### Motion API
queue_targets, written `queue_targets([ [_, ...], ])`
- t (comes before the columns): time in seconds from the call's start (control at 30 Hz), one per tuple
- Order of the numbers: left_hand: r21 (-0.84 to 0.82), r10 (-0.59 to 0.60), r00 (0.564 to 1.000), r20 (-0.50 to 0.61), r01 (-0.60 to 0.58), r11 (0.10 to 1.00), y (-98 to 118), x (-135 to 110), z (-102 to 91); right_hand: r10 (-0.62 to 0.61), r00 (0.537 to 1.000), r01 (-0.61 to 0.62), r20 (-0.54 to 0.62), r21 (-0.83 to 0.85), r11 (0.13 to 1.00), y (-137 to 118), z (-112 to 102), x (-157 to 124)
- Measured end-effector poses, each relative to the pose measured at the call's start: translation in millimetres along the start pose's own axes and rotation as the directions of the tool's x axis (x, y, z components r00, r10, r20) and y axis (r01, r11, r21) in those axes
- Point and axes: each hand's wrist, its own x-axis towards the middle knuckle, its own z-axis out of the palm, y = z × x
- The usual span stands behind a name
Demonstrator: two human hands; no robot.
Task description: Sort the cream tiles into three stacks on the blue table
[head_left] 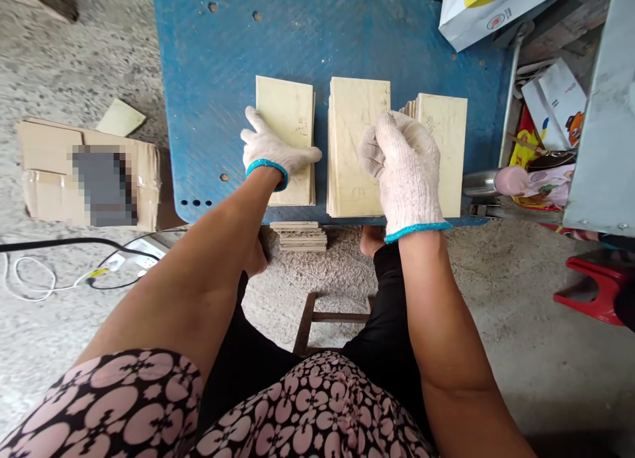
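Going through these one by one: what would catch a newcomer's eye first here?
Probably the three stacks of pale boards side by side on the blue table. Next, the white-gloved hands: the left hand spread over the left stack, the right hand curled above the other two.

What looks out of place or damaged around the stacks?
A pale panel lies askew by the box, stray because it is apart from the stacks on the table. The left stack is dark-specked on top, perhaps just marks. No spill shows.
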Motion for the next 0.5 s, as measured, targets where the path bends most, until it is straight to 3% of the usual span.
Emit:
queue_targets([
  [0.23, -0.006, -0.110, 0.992, 0.067, 0.110, 0.994, -22, -37, -3.5, 0.067, 0.998, -0.066, -0.023, 0.038, 0.997, -3, 2, 1],
  [0.5, 0.134, -0.127, 0.991, -0.047, 0.132, 0.982, -17, -52, 25.0, 0.049, 0.999, -0.048, -0.010, 0.058, 0.997, -14, 2, -3],
])
